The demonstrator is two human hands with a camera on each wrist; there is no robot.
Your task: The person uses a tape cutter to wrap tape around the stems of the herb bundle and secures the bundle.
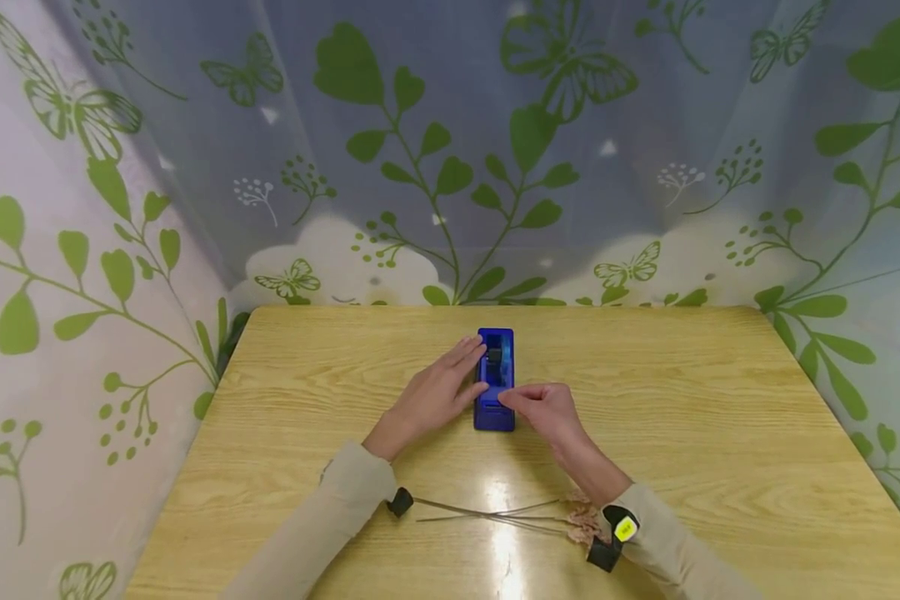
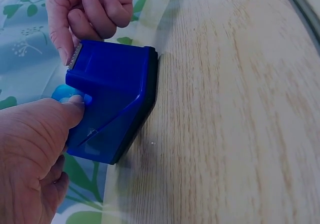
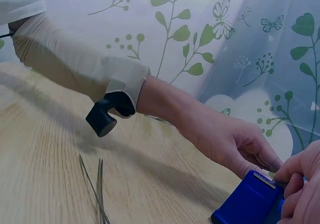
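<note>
A blue tape dispenser (image 1: 494, 419) stands on the wooden table in front of me. My left hand (image 1: 431, 396) holds it from the left, fingers toward the far end and thumb nearer me. In the left wrist view, the left thumb lies by the light-blue hub (image 2: 62, 93) of the roll. My right hand (image 1: 551, 410) is at the near end, thumb and index finger pinched together by the serrated cutter (image 2: 74, 57). The clear tape end between those fingertips is hardly visible. The cutter also shows in the right wrist view, beside both hands.
Thin dried stems (image 1: 487, 516) lie crossed on the table (image 1: 307, 367) near me, with pinkish flower heads (image 1: 583, 523) by my right wrist. Black wrist cameras (image 1: 400, 502) hang at both cuffs. A leaf-and-butterfly patterned curtain (image 1: 450, 150) stands behind the table and along its sides.
</note>
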